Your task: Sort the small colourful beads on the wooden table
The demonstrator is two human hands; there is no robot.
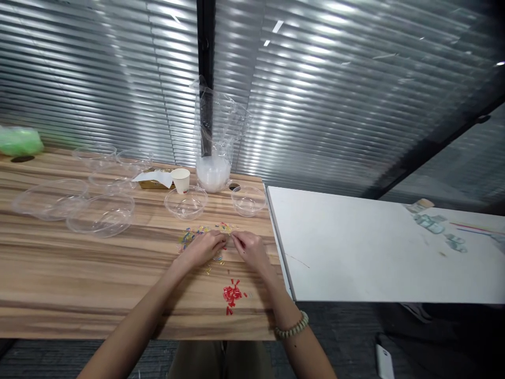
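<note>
A scattered pile of small coloured pieces (188,236), mostly yellow, blue and red, lies on the wooden table. My left hand (205,247) rests over its right part, fingers curled together and pointing right. Just beside it, my right hand (250,249) has its thumb and fingers pinched together at the pile's edge. The fingertips of both hands nearly meet; whatever they hold is too small to make out. Nearer to me sits a separate heap of small red pieces (232,293), with a few stray ones around it.
Clear plastic bowls stand behind the pile, one on the left (185,204) and one on the right (248,202). A paper cup (181,180), a small box (155,180) and a bagged stack of bowls (213,173) are farther back. A white table (355,247) adjoins on the right.
</note>
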